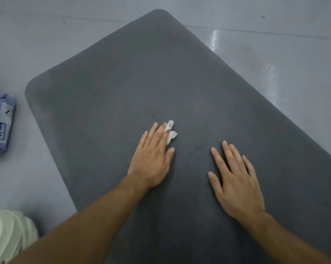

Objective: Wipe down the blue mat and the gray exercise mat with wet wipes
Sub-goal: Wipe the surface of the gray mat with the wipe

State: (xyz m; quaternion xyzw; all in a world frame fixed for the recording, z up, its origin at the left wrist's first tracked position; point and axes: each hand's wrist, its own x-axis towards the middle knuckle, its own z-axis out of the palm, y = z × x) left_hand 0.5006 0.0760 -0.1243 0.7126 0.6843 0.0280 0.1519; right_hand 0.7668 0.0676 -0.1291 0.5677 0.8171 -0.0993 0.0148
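Pressing wipe (171, 133) on mat (122, 82), left hand (151, 161) flat; right hand (236, 180) flat.

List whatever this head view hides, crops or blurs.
1. Wet wipe: mostly under the left hand, head view; only white scraps show.
2. Wipes pack: cropped by the left edge, label blurred.
3. Gray mat: near end cut by the bottom edge and forearms.
4. Blue mat: nowhere in frame.

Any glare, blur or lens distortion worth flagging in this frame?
Head view: dim, flat light; glare streaks on the floor right of the gray mat; wide-angle slightly bows its edges; wipes pack and shoe at left edge look soft.
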